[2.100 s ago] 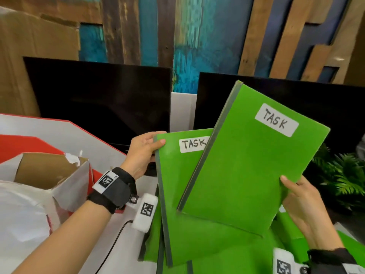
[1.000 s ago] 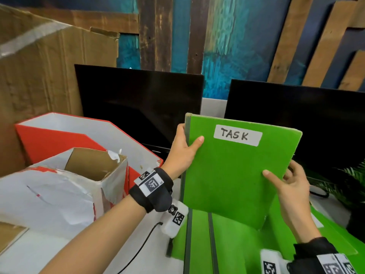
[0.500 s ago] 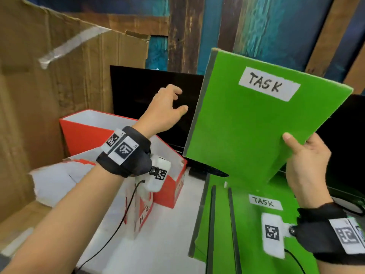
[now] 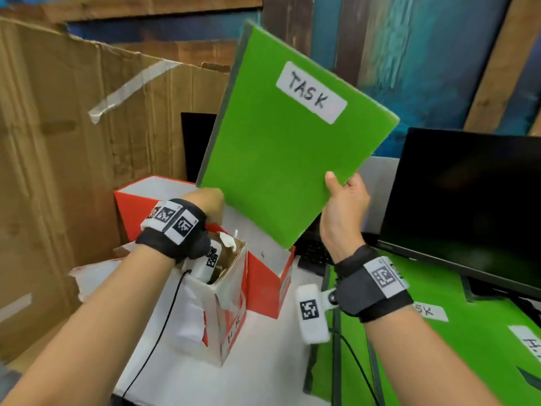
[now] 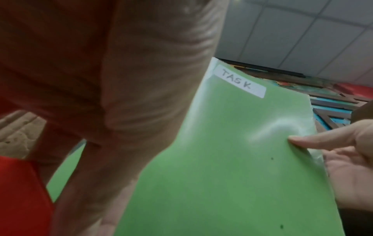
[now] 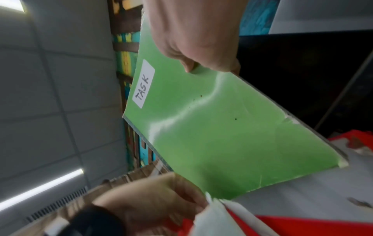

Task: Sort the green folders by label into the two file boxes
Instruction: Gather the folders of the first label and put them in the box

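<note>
While R hand [image 4: 344, 200] pinches TASK folder [image 4: 292, 136] aloft by its edge, L hand [image 4: 205, 203] sits below-left at the boxes; L grip cannot be told. Step: filing. Next: lower folder into rear box [image 4: 152, 189], beyond L hand, not HR box [image 4: 231, 312].

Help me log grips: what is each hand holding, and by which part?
Right hand pinches the TASK folder at its lower right edge. Left hand: fingers hidden, cannot tell.

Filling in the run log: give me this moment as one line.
step: filing TASK folder | right hand: pinches folder edge | left hand: at red file box, grip hidden | folder: raised, not in box
</note>
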Demonstrator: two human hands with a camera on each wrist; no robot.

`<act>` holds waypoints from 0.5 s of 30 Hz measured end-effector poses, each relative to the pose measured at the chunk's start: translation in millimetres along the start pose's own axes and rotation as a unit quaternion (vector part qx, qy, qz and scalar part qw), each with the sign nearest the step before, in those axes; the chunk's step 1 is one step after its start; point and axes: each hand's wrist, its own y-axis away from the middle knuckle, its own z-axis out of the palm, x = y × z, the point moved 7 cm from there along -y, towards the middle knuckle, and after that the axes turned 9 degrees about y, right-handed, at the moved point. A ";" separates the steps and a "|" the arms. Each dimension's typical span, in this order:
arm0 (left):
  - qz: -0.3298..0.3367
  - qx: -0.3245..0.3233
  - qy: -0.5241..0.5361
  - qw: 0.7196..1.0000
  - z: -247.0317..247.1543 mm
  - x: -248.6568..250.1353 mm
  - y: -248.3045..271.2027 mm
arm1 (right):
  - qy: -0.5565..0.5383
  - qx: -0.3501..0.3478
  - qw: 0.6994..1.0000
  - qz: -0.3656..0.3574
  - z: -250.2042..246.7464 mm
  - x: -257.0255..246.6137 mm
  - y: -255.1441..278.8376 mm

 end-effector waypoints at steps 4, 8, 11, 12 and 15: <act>0.012 -0.003 0.001 1.000 -1.0 4.8 -6.7 | 0.040 -0.009 0.999 0.005 9.0 30.3 4.9; 0.018 -0.007 -0.010 1.000 -0.6 7.8 -10.3 | 0.087 -0.026 0.995 0.029 14.8 72.6 6.6; 0.030 -0.020 -0.024 0.999 -0.6 11.5 -12.6 | 0.157 -0.064 0.983 0.070 18.5 112.0 9.1; 0.027 -0.022 -0.018 0.999 0.1 10.8 -14.1 | 0.194 -0.075 0.974 0.089 18.0 127.8 9.3; 0.012 -0.014 -0.002 1.000 0.7 11.0 -17.7 | 0.355 -0.099 0.922 0.116 14.2 157.7 6.8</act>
